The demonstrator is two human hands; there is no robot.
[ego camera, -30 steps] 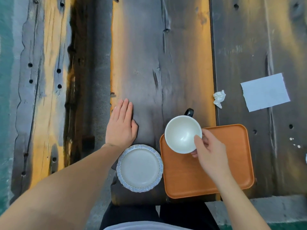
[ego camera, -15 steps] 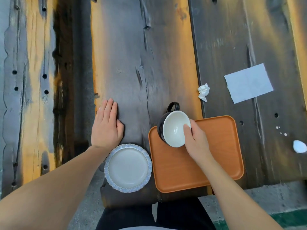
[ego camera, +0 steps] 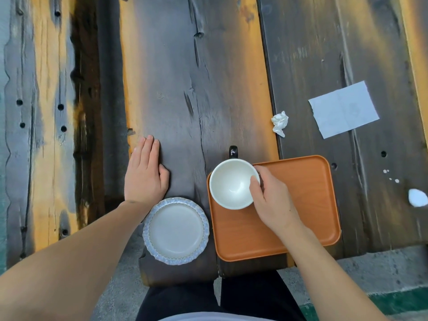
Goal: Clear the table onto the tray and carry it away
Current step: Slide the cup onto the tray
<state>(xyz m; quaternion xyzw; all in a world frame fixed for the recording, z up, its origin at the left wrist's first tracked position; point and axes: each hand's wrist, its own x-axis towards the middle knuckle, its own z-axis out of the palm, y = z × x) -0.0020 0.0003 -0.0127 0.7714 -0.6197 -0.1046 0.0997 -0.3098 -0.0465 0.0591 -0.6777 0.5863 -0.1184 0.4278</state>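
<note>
An orange tray lies at the near edge of the wooden table. Over its far left corner is a cup, white inside with a black handle pointing away from me. My right hand grips the cup's right rim, thumb inside. Whether the cup rests on the tray I cannot tell. Left of the tray a pale plate with a blue frilled rim sits on the table. My left hand lies flat on the wood just beyond the plate, holding nothing.
A crumpled white tissue lies beyond the tray. A flat paper napkin is at the right. A small white lump and white specks sit near the right edge. My dark-trousered legs show below the table's near edge.
The cup has gone from tilted to level, with its mouth facing up over the tray's far left corner. My left hand stays flat on the table.
</note>
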